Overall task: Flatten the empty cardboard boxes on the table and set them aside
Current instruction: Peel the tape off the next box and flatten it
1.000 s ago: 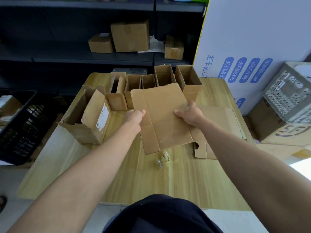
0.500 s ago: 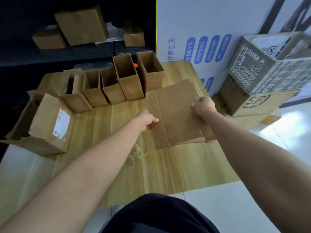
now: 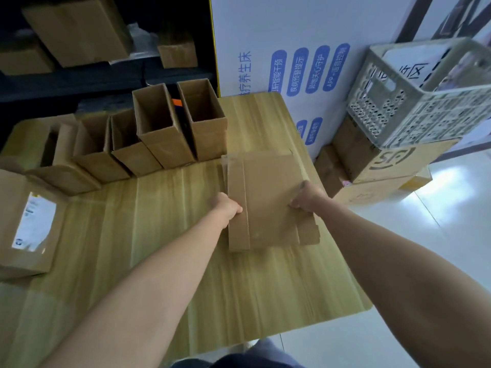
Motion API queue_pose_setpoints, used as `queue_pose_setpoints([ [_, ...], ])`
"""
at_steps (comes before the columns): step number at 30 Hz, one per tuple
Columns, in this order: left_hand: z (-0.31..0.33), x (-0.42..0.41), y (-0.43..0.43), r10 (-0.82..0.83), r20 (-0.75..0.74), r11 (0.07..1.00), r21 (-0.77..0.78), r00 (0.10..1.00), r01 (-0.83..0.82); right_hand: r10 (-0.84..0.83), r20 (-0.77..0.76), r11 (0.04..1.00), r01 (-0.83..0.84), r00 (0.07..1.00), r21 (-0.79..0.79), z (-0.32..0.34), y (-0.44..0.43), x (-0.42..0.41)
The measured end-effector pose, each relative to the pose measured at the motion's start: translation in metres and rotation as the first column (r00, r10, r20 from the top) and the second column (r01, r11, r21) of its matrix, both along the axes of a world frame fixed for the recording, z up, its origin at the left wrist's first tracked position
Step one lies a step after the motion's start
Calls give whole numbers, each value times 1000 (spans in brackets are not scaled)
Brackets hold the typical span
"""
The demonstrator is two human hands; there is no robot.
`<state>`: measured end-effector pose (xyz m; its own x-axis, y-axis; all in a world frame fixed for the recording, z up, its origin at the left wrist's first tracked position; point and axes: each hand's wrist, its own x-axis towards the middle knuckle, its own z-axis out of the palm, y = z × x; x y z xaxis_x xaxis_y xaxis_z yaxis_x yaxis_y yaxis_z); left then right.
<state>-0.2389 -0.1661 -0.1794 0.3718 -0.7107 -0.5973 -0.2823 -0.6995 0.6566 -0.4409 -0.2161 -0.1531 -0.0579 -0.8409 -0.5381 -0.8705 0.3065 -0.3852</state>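
A flattened cardboard box (image 3: 268,205) lies at the right side of the wooden table (image 3: 164,261), on top of another flat piece whose edges show at its right. My left hand (image 3: 227,207) grips its left edge. My right hand (image 3: 305,197) grips its right edge. Several open, upright cardboard boxes (image 3: 164,128) stand in a row along the table's far side. A larger box with a white label (image 3: 29,224) lies at the left edge.
A big white printed board (image 3: 292,49) leans behind the table's right corner. On the floor at the right, a grey plastic crate (image 3: 425,96) sits on stacked cartons (image 3: 382,166). Dark shelves with boxes (image 3: 77,30) stand behind the table.
Both hands have carried the flattened box from the table's middle to its right side and laid it onto the flat piece there. The view has swung right.
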Motion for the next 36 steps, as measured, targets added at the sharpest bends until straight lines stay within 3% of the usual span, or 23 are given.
queue_pose_setpoints([
  [4, -16, -3, -7, -10, 13, 998, 60, 1000, 9, 48, 38, 991, -52, 998, 120, -21, -13, 1],
  [16, -41, -25, -73, -56, 207, 998, 47, 977, 47, -11, -209, 998, 0, 978, -55, -51, -68, -11],
  [20, -37, -29, -86, 21, 78, 1000, -6, 997, -21, -141, -150, 986, 126, 979, -106, -46, -84, -4],
  [24, -26, -24, -82, 7, 49, 999, 42, 999, -9, -246, -74, 957, 230, 966, -179, -40, -81, -3],
  [29, -15, -10, -55, -81, -45, 964, 250, 996, 90, -234, -48, 972, 233, 971, -25, -31, -63, -11],
  [33, -9, -14, -16, -277, -183, 797, 505, 943, 332, -198, -57, 969, 204, 979, 140, -26, -43, -21],
  [36, -12, -25, 3, -307, -228, 772, 508, 924, 382, -244, -31, 952, 245, 969, 181, -29, -27, -30],
])
